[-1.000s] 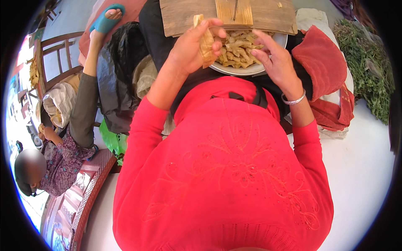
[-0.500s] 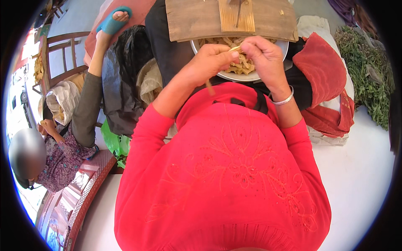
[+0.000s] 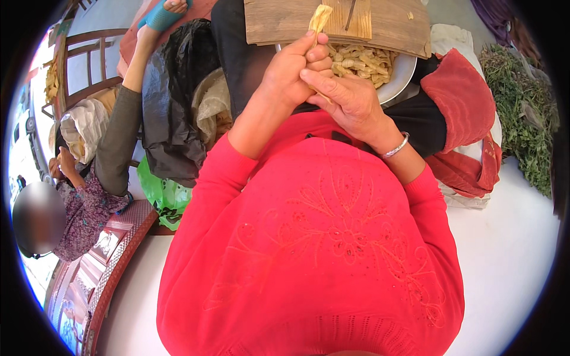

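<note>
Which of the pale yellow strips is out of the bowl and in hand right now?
The single strip sticking up from the left hand, over the wooden board. All the others lie heaped in the white bowl. The right hand touches the left.

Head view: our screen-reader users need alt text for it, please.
Both hands meet above a lap: the left hand grips a pale yellow strip upright, and the right hand touches it from below. Behind them, a bowl of similar strips sits under a wooden board.

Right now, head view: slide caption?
Left hand grips a pale strip, right hand touching, over a bowl.
</note>
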{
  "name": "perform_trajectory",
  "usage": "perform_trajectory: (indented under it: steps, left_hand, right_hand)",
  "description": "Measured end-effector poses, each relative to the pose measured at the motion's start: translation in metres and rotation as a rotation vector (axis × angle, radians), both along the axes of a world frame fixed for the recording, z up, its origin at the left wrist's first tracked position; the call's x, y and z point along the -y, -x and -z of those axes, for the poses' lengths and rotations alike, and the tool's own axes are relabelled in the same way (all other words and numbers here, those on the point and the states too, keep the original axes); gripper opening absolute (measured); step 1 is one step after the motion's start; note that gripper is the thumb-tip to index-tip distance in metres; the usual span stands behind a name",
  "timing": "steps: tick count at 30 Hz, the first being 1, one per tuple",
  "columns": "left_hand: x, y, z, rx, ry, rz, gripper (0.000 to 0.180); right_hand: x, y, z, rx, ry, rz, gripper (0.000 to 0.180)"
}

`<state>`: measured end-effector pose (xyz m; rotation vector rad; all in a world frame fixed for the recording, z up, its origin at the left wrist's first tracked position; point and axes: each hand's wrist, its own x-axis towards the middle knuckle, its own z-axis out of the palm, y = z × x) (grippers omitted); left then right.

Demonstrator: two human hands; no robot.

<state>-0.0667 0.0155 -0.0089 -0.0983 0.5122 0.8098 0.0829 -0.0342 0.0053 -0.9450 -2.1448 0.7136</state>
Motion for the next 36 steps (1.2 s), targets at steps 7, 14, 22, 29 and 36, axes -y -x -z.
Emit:
perform_trajectory:
  steps: [7,14,22,29,36]
  left_hand:
    - [-0.003,0.013,0.007,0.192,-0.054,-0.107,0.021]
    - [-0.005,0.011,0.014,-0.265,-0.137,-0.1,0.021]
    - [-0.012,0.004,0.006,-1.552,-1.061,0.366,0.015]
    - [0.005,-0.018,-0.012,-1.939,-1.623,0.3,0.011]
    - [0.01,-0.03,-0.009,-1.524,-1.301,0.131,0.013]
  right_hand:
    - [-0.001,0.0,-0.014,-0.995,0.979,0.013,0.018]
    - [-0.017,-0.008,0.002,-0.88,0.916,0.271,0.014]
    - [-0.035,-0.018,-0.029,0.234,-0.378,0.281,0.031]
    - [-0.031,-0.024,0.009,-0.12,0.181,0.331,0.015]
    - [-0.018,-0.034,0.025,-0.871,0.75,0.571,0.018]
